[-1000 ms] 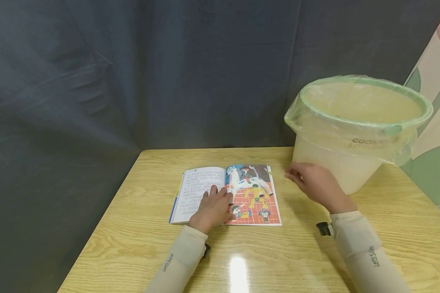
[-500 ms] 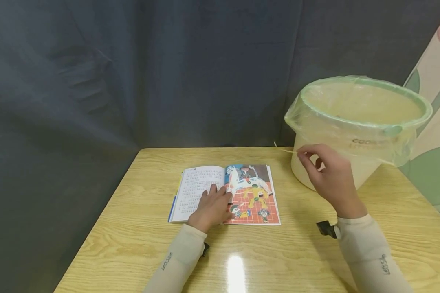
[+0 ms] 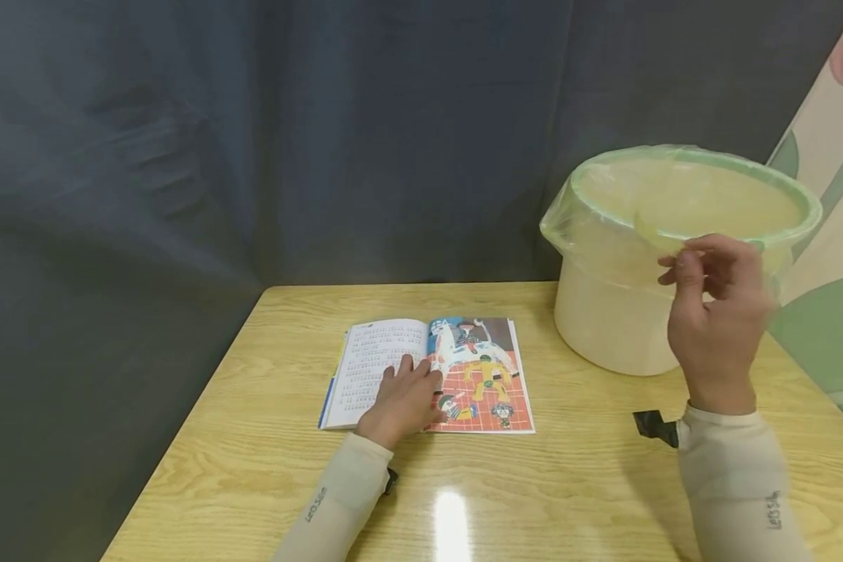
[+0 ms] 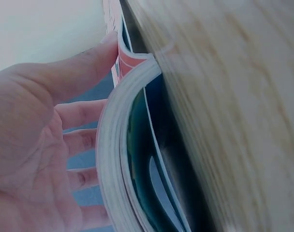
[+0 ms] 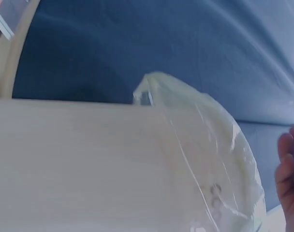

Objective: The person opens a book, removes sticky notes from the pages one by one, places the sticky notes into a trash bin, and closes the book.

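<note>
An open picture book (image 3: 485, 390) lies on the table, text on its left page and a colourful drawing on its right. My left hand (image 3: 403, 398) rests across the inner fold with fingers spread, and the left wrist view shows its thumb (image 4: 84, 67) and fingers against the curved pages. Raised in front of the bin, my right hand (image 3: 720, 312) pinches a thin pale-yellow slip (image 3: 646, 225) between thumb and fingertips. The slip is blurred and overlaps the rim of the bin (image 3: 611, 328) in the head view. Only part of this hand (image 5: 289, 179) shows in the right wrist view.
The tall cream bin has a green rim and a translucent yellowish bag (image 3: 565, 215) folded over it; it stands at the table's back right. A dark curtain (image 3: 407, 140) hangs behind the wooden table (image 3: 253, 406). A patterned wall (image 3: 832, 297) is at right.
My right hand has moved right and upward from beside the book to the front of the bin's rim, carrying the pale-yellow slip. The left hand stays on the book.
</note>
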